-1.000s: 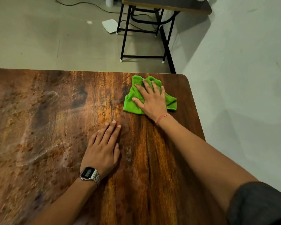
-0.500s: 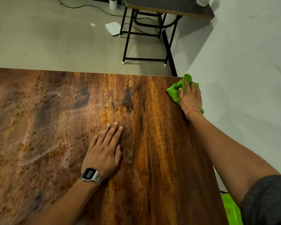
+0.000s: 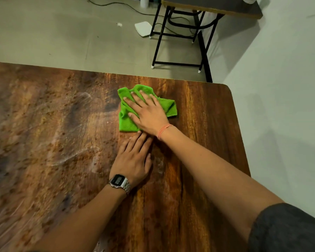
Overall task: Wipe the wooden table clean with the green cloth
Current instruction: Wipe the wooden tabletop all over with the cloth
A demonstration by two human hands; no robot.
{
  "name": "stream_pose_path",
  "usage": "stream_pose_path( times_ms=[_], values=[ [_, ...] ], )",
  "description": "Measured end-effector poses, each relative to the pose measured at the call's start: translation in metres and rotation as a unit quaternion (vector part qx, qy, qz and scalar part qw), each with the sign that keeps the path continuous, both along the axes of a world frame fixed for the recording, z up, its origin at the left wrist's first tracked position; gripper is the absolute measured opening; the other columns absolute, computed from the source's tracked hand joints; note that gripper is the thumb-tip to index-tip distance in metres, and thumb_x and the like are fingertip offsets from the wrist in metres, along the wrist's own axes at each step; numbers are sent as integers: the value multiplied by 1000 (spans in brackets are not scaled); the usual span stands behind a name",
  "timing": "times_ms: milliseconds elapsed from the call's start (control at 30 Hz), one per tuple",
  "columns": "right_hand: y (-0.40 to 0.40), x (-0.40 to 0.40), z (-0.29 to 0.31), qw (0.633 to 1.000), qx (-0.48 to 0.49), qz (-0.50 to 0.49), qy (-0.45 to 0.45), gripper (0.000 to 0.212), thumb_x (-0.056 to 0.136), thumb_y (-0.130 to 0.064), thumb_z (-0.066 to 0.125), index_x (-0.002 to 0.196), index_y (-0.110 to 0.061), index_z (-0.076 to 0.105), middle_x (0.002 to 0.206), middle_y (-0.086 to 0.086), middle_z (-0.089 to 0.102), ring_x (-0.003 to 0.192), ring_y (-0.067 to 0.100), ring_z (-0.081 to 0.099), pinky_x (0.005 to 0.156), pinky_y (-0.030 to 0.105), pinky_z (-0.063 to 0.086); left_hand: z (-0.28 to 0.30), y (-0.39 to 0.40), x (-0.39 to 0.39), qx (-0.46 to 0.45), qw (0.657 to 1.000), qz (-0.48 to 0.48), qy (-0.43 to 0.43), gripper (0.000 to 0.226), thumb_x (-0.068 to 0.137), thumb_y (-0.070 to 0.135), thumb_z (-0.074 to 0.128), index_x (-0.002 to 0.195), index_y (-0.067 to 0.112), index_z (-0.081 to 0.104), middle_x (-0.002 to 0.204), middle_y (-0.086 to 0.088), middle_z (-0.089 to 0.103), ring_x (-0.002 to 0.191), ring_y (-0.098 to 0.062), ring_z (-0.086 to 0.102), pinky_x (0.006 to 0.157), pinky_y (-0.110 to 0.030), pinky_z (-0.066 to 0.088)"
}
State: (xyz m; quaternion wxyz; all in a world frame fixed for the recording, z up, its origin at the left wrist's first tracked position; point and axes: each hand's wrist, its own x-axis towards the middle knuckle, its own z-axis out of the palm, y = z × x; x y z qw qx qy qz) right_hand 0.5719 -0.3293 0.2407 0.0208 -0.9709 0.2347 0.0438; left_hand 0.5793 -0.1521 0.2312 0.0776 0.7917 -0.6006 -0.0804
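Note:
A crumpled green cloth [image 3: 127, 122] lies on the wooden table [image 3: 204, 135] near its far right part. My right hand [image 3: 149, 115] presses flat on the cloth, fingers spread, covering its middle. My left hand [image 3: 133, 159], with a metal watch on the wrist, rests palm down on the bare wood just in front of the cloth, fingertips almost touching my right wrist. Pale smeared streaks [image 3: 71, 157] mark the wood to the left of my hands.
The table's rounded far right corner [image 3: 227, 88] meets a grey floor. Beyond it stands a black-legged table [image 3: 204, 37] with cables beneath, and a white flat object [image 3: 143, 29] lies on the floor. A pale wall [image 3: 289, 88] runs along the right.
My right hand has swept the cloth left from the table's right edge back toward the middle. The left hand has stayed planted.

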Motion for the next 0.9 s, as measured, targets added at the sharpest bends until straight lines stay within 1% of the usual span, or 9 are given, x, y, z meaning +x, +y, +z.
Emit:
stream_pose_path(
  times_ms=[67,133,233,367,467,600,700,800,900],
  values=[
    [-19,-11,5,999,1,43,12,57,98,-56,27,152,-38,20,161,-4,22,149,22,17,119,43,18,-1,1,0,3,1000,-4,4,59,94,40,31,150,21,32,157,-1,30,144,-20,28,113,-38,21],
    [-49,-35,7,999,-3,-31,12,59,97,-60,27,151,-41,20,162,-3,19,148,24,18,117,45,22,-2,1,1,1,1000,-6,15,60,94,40,30,151,21,28,159,0,25,146,-18,23,115,-39,21],
    [-80,-76,8,978,13,-208,-2,59,96,-61,30,151,-43,20,163,-2,16,149,27,15,117,54,14,-1,2,0,-8,1000,-8,23,60,94,40,30,150,20,30,159,0,26,146,-19,22,115,-39,21],
    [-66,-76,8,968,31,-247,-20,59,98,-56,30,152,-36,21,162,2,19,149,29,11,119,55,11,2,2,2,-19,999,-9,34,57,93,39,34,146,18,37,155,-2,34,143,-22,29,113,-39,24],
    [-17,-46,7,985,14,-173,-8,59,98,-55,29,153,-35,19,162,2,20,149,28,12,119,51,12,6,2,1,-50,998,-28,41,47,87,35,44,128,14,52,132,-7,53,122,-28,48,99,-39,35],
    [40,-16,6,998,3,51,47,59,98,-56,31,153,-38,16,162,-4,19,149,25,15,117,49,16,9,5,4,-122,988,-60,68,21,77,27,57,92,13,57,91,-8,57,85,-30,53,75,-39,37],
    [19,-21,11,994,28,90,51,58,99,-53,32,152,-38,17,162,-5,17,149,23,14,119,47,17,8,8,4,-123,979,-134,97,21,78,25,56,95,13,62,93,-7,60,88,-28,55,78,-39,41],
    [-19,-40,14,993,26,-108,38,57,101,-51,28,153,-36,14,163,0,15,149,26,13,119,51,16,15,14,11,-97,974,-146,142,25,81,21,57,104,14,65,103,-5,62,99,-27,57,89,-38,41],
    [-40,-74,14,954,32,-299,0,57,100,-50,28,154,-32,19,162,3,19,149,29,14,119,54,16,20,36,54,-91,977,-146,126,31,83,22,60,112,15,65,115,-5,63,110,-27,57,93,-39,41]
  ],
)
